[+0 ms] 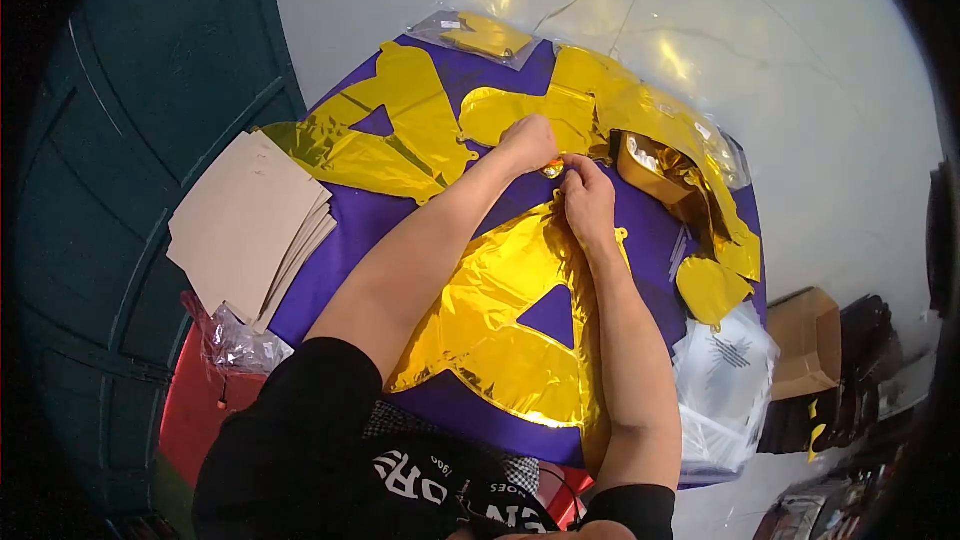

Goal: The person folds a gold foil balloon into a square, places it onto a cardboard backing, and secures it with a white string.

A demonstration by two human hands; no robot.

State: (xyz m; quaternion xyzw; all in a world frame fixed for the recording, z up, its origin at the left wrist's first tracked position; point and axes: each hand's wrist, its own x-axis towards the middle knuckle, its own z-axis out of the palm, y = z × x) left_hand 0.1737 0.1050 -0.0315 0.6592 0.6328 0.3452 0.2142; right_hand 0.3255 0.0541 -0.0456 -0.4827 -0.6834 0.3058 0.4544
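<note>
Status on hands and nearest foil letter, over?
Left hand, right hand at small gold piece; grip unclear. Foil letter on purple cloth. Right forearm partly covering it.

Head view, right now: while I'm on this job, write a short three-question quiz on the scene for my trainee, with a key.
1. True or false: the cardboard stack lies at the person's left side of the purple tabletop.
2. Choose: what shows between the left hand and the right hand? (a) a clear bag (b) a small shiny piece (c) a brown box
3. Fill in: the large gold foil shape nearest the person has a ____ hole.

Key: 1. True. 2. b. 3. Triangular.
</note>
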